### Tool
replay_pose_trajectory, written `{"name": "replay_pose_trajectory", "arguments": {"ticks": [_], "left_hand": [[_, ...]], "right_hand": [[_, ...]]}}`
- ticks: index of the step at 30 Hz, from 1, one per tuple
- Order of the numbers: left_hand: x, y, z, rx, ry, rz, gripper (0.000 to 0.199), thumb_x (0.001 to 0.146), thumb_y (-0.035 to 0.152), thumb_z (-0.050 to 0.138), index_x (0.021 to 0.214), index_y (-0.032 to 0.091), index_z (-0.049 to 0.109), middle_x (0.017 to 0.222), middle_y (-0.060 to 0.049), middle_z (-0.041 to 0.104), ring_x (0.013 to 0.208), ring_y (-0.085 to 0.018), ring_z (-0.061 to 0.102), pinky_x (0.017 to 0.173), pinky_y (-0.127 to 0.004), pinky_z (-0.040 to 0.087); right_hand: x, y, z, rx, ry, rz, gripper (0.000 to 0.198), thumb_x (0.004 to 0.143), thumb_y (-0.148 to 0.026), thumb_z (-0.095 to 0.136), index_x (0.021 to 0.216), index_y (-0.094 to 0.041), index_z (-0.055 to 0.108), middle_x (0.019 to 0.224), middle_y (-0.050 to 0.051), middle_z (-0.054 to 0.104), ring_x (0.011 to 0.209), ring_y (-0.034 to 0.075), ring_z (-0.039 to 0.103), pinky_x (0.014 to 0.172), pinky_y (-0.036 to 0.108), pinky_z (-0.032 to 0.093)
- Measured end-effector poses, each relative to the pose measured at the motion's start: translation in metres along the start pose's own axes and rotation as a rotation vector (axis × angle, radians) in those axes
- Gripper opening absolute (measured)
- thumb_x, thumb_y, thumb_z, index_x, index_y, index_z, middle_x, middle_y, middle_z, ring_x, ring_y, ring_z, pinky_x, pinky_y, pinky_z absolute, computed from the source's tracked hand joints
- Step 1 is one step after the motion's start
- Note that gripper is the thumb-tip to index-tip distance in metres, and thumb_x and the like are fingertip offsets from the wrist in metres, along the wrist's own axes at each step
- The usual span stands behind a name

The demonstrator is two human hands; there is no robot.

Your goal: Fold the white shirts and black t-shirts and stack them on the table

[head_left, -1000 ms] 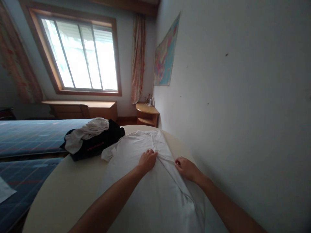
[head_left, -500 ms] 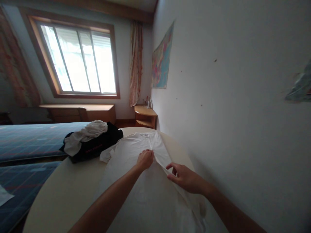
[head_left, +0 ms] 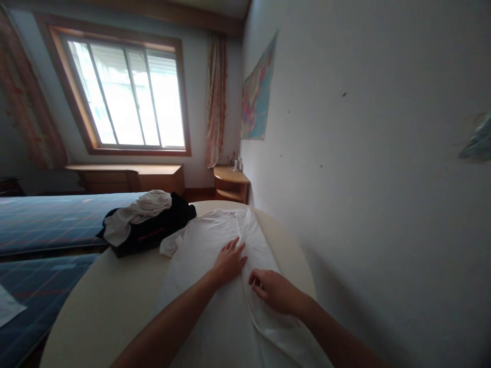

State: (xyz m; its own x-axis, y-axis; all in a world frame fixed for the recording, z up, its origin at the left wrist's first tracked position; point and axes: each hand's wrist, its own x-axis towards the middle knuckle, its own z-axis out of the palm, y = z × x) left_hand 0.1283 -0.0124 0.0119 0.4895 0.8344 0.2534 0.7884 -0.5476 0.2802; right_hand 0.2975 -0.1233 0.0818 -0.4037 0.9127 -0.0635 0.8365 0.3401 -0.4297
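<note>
Moved since the earlier frame: right hand [head_left: 273,290], brought leftward and nearer over the cloth; left hand [head_left: 229,264], drawn slightly nearer, its fingers now extended; folded edge of the white garment [head_left: 232,322], carried leftward toward the garment's middle.

Near: white garment, laid lengthwise on a pale round table [head_left: 92,306], its collar end far, a sleeve put out to the left. A long crease is seen running down its right half between the hands.

Right hand: placed over the right part of the garment, fingers curled toward the thumb; whether cloth is pinched cannot be told. Left hand: laid palm down at mid-garment, fingers slightly apart, nothing gripped.

Middle distance, left: black cloth bundle [head_left: 153,236], set at the table's far left edge, with a crumpled whitish cloth [head_left: 148,207] heaped on it. Beyond the table's left edge, two blue checked surfaces [head_left: 49,220], one farther than the other.

Far: wooden desk [head_left: 161,171] under a wood-framed window [head_left: 134,102]; corner stand [head_left: 232,175], topped with small items; map [head_left: 258,97], fixed to the right wall.
</note>
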Motion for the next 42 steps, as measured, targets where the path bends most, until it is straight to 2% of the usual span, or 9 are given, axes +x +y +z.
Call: {"name": "replay_pose_trajectory", "arguments": {"ticks": [4, 8, 12, 15, 20, 27, 32, 39, 42], "left_hand": [[-0.013, 0.002, 0.001, -0.020, -0.053, 0.046, 0.057, 0.092, 0.045, 0.048, 0.145, 0.025, 0.042, 0.158, -0.012, 0.027, 0.144, -0.032, 0.028, 0.116, -0.048, 0.025], [-0.023, 0.005, 0.000, -0.029, -0.110, 0.045, 0.063, 0.093, 0.054, 0.043, 0.149, 0.026, 0.036, 0.160, -0.010, 0.023, 0.147, -0.032, 0.019, 0.118, -0.050, 0.019], [-0.033, 0.016, -0.005, -0.032, -0.162, 0.039, 0.067, 0.094, 0.059, 0.037, 0.151, 0.024, 0.033, 0.162, -0.011, 0.016, 0.148, -0.033, 0.012, 0.118, -0.051, 0.015], [-0.043, 0.027, -0.005, -0.050, -0.178, 0.053, 0.065, 0.095, 0.055, 0.036, 0.152, 0.023, 0.031, 0.161, -0.011, 0.017, 0.148, -0.032, 0.011, 0.119, -0.051, 0.013], [-0.055, 0.028, -0.009, -0.077, -0.160, 0.034, 0.060, 0.096, 0.043, 0.037, 0.151, 0.020, 0.032, 0.160, -0.009, 0.025, 0.147, -0.028, 0.018, 0.119, -0.044, 0.019], [-0.056, -0.055, -0.041, 0.174, 0.154, -0.304, 0.056, 0.093, 0.041, 0.047, 0.141, 0.012, 0.046, 0.153, -0.018, 0.037, 0.143, -0.033, 0.030, 0.115, -0.048, 0.026], [-0.073, -0.112, -0.047, 0.306, 0.236, -0.350, 0.052, 0.092, 0.035, 0.048, 0.139, 0.012, 0.050, 0.151, -0.018, 0.040, 0.141, -0.033, 0.032, 0.114, -0.047, 0.028], [-0.088, -0.081, -0.044, 0.291, 0.154, -0.157, 0.052, 0.087, 0.037, 0.054, 0.137, 0.023, 0.054, 0.155, -0.013, 0.034, 0.146, -0.034, 0.022, 0.117, -0.056, 0.014], [-0.095, -0.057, -0.044, 0.240, 0.044, -0.112, 0.051, 0.090, 0.040, 0.049, 0.139, 0.024, 0.052, 0.152, -0.012, 0.040, 0.142, -0.033, 0.031, 0.115, -0.057, 0.020]], "right_hand": [[0.025, 0.023, 0.021, -0.143, 0.161, 0.008, 0.051, 0.092, -0.029, 0.043, 0.142, -0.017, 0.047, 0.149, 0.012, 0.044, 0.141, 0.025, 0.033, 0.115, 0.040, 0.025], [0.028, 0.037, 0.044, -0.185, 0.091, 0.101, 0.060, 0.098, -0.049, 0.030, 0.153, -0.024, 0.029, 0.161, 0.005, 0.020, 0.149, 0.027, 0.009, 0.119, 0.048, 0.010], [0.015, 0.034, 0.047, -0.226, 0.080, 0.140, 0.058, 0.097, -0.049, 0.032, 0.149, -0.024, 0.036, 0.160, 0.005, 0.025, 0.147, 0.030, 0.016, 0.118, 0.049, 0.015], [0.012, 0.024, 0.036, -0.297, 0.119, 0.163, 0.048, 0.093, -0.036, 0.040, 0.137, -0.019, 0.052, 0.147, 0.012, 0.047, 0.135, 0.030, 0.040, 0.110, 0.045, 0.030], [0.045, 0.010, 0.020, -0.393, 0.200, 0.280, 0.035, 0.091, -0.022, 0.038, 0.117, -0.015, 0.062, 0.116, 0.016, 0.066, 0.108, 0.028, 0.059, 0.092, 0.040, 0.043], [0.113, 0.016, 0.038, -0.307, 0.309, 0.179, 0.060, 0.097, -0.051, 0.033, 0.150, -0.021, 0.034, 0.159, 0.008, 0.026, 0.148, 0.027, 0.015, 0.117, 0.046, 0.011], [0.119, 0.032, 0.054, -0.229, 0.229, 0.263, 0.073, 0.093, -0.066, 0.028, 0.154, -0.025, 0.024, 0.162, 0.005, 0.019, 0.149, 0.028, 0.010, 0.117, 0.050, 0.007], [0.093, 0.051, 0.051, -0.269, 0.207, 0.236, 0.078, 0.091, -0.068, 0.030, 0.155, -0.025, 0.020, 0.162, 0.005, 0.018, 0.148, 0.028, 0.012, 0.118, 0.049, 0.008], [0.074, 0.062, 0.048, -0.284, 0.201, 0.230, 0.078, 0.090, -0.069, 0.029, 0.155, -0.025, 0.021, 0.161, 0.004, 0.019, 0.148, 0.028, 0.012, 0.118, 0.049, 0.008]]}}
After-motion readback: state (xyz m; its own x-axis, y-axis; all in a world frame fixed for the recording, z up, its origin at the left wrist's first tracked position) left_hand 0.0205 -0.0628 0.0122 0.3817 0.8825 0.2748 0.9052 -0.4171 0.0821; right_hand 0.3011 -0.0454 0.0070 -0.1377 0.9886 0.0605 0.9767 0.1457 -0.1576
